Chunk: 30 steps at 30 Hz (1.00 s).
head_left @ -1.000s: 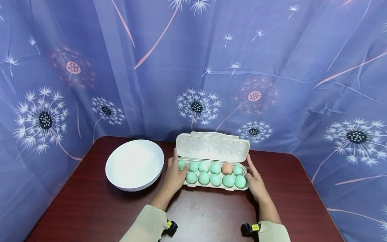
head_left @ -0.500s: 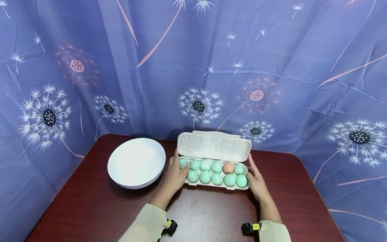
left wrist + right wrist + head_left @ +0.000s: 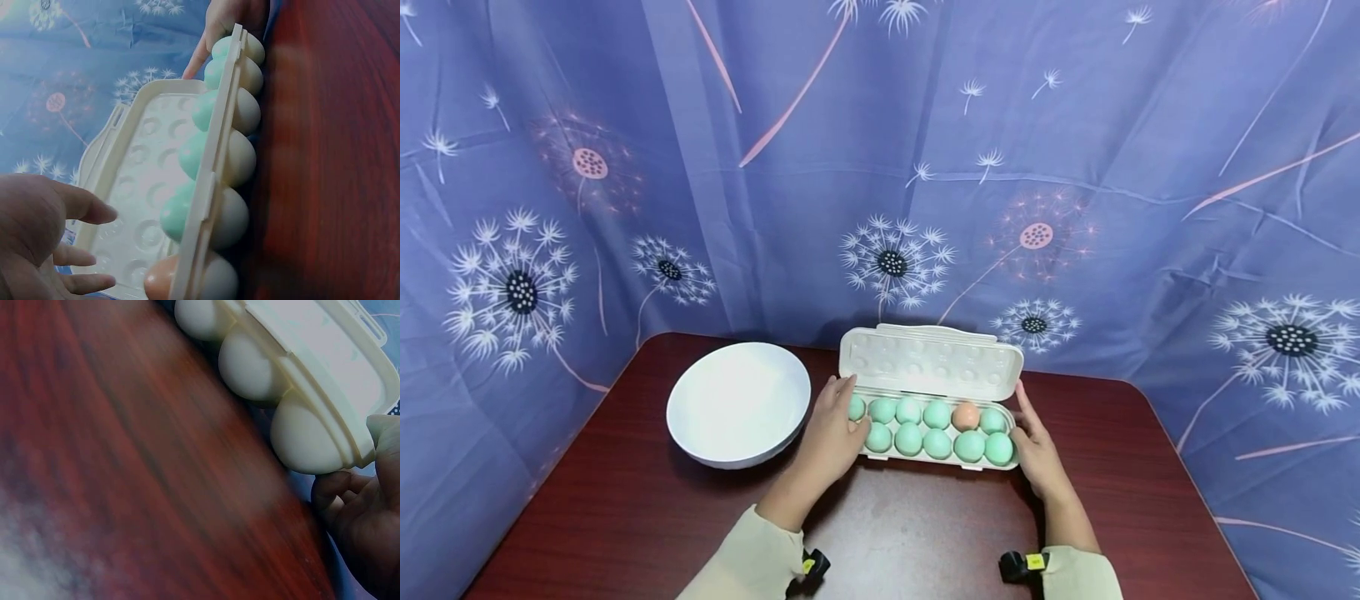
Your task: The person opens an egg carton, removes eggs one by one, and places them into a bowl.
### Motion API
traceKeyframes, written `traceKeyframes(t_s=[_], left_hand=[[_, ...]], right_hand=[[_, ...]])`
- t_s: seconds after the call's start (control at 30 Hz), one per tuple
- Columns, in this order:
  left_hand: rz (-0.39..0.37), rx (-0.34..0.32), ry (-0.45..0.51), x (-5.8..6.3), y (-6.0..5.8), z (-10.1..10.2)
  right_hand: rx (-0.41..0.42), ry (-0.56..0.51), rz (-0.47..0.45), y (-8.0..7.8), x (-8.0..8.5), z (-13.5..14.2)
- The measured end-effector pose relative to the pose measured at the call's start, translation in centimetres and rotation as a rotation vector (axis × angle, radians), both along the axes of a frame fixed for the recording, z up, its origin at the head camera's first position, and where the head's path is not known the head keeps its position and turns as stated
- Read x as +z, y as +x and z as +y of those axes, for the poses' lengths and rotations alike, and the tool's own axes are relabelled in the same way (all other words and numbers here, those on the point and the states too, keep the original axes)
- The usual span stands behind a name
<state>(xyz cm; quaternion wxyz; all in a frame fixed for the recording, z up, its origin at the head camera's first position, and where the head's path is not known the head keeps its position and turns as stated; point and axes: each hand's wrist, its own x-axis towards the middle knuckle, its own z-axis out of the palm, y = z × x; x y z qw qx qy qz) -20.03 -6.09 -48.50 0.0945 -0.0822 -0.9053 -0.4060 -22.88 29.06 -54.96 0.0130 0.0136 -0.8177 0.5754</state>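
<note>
A cream egg carton (image 3: 931, 367) lies with its lid raised toward the curtain. Several pale green eggs (image 3: 937, 444) fill its two rows, with one orange-brown egg (image 3: 966, 416) in the back row. Another brown egg (image 3: 160, 278) shows in the left wrist view at the near left corner; the left thumb hides it from the head. My left hand (image 3: 831, 437) is spread at the carton's left end, its fingers apart in the left wrist view. At the opposite end my right hand (image 3: 1037, 460) grips the tray, thumb at the rim and fingers curled below, index finger reaching toward the lid.
A large white bowl (image 3: 739, 404) stands on the dark red-brown table (image 3: 917, 533), left of the carton. A blue curtain (image 3: 790, 250) printed with dandelions hangs right behind the table's back edge.
My left hand has loosened at the carton's left end, its forefinger shifting right and its wrist left. The right hand keeps its place. The camera view has shifted slightly.
</note>
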Motion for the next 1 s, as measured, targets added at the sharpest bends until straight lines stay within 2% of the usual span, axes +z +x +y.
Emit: traceKeyframes(t_s=[0.2, 0.37, 0.57, 1.0], left_hand=[[0.015, -0.05, -0.082, 0.3, 0.8, -0.4], [0.072, -0.036, -0.17, -0.2, 1.4, -0.7], [0.148, -0.013, -0.224, -1.1, 1.8, -0.8], [0.132, 0.007, -0.307, -1.7, 2.1, -0.6]], right_hand=[[-0.009, -0.012, 0.023, 0.2, 0.1, 0.0], [-0.007, -0.015, 0.037, 0.2, 0.0, 0.0], [-0.002, -0.013, 0.037, 0.1, -0.1, 0.1], [0.014, -0.019, 0.055, 0.2, 0.1, 0.1]])
